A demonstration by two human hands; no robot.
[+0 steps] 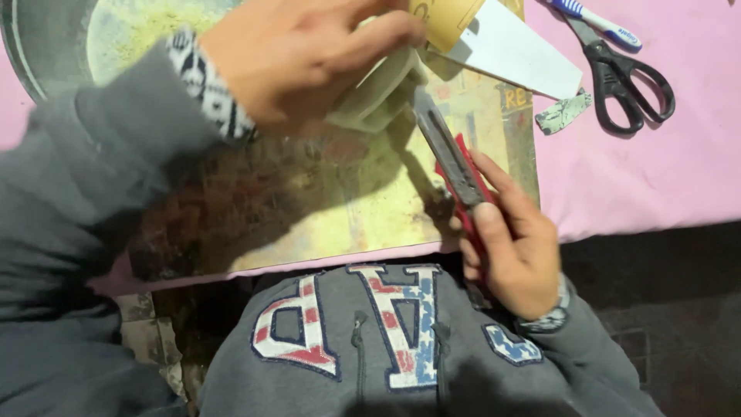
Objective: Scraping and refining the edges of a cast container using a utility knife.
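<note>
My right hand (515, 249) grips a red utility knife (457, 166), its grey blade slide pointing up and away from me. The blade tip meets a pale, folded strip of translucent material (378, 91). My left hand (297, 58) pinches that strip from above, fingers closed on it, near a yellow paper piece (444, 17). Both hands work over a worn yellowish printed board (324, 197) lying on a pink cloth (641, 170).
Black-handled scissors (627, 81) lie at the upper right on the pink cloth, next to a blue and white toothbrush (598, 19). A white card piece (513, 48) and a small grey scrap (562, 114) lie near them. A round metal tray rim (17, 54) shows upper left.
</note>
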